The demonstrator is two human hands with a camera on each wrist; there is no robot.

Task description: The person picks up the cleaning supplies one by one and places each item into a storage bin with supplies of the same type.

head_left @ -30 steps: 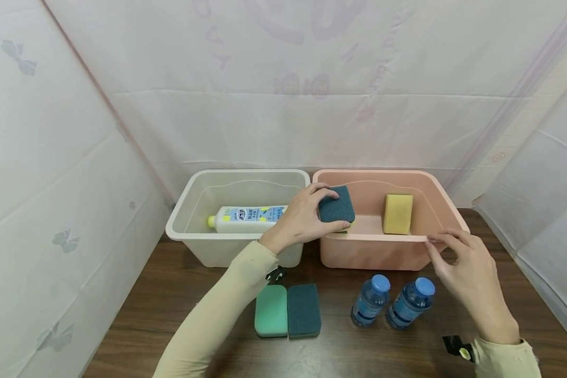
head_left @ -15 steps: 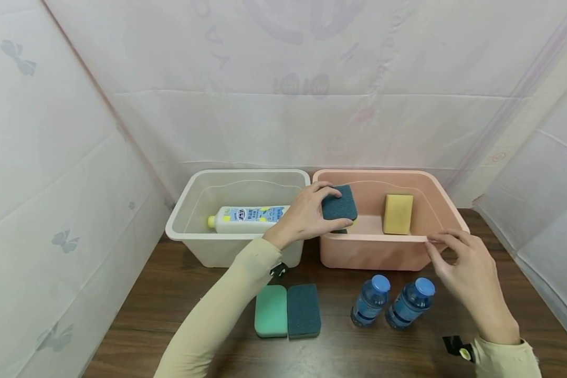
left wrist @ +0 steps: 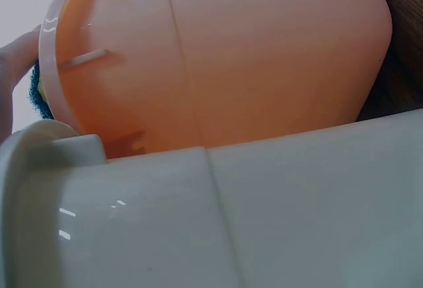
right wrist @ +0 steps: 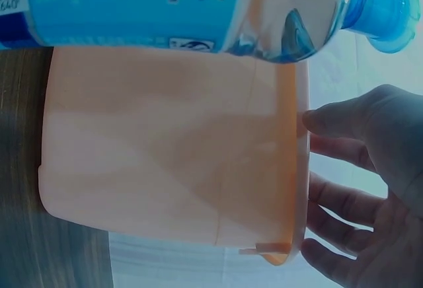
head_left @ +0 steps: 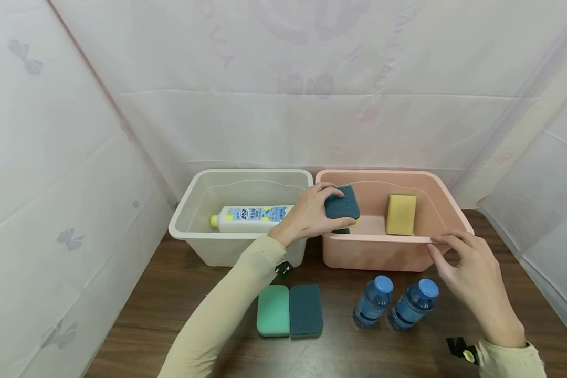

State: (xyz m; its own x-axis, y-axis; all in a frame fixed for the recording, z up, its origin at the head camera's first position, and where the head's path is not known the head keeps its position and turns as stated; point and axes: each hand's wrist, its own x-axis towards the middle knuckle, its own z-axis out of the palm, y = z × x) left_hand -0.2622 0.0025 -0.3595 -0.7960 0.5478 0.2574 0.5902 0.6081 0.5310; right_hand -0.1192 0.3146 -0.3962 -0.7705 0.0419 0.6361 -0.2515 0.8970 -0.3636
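My left hand pinches a sponge with a dark teal scouring face and a yellow layer beneath. It is at the left end of the pink bin, its lower part behind the front rim. A dark edge shows below the sponge, between thumb and rim. In the left wrist view, a bit of the sponge peeks past the bin's rim. My right hand grips the pink bin's front rim near its right corner, thumb outside and fingers on top. Inside that bin, a yellow sponge stands on edge.
Left of the pink bin stands a whitish bin with a white bottle lying inside. On the wooden table are a green sponge, a dark sponge and two blue-capped water bottles, the second bottle nearer my right hand.
My left hand has shifted slightly right with the sponge. The right hand keeps its place on the rim. The whole head view has moved a little.
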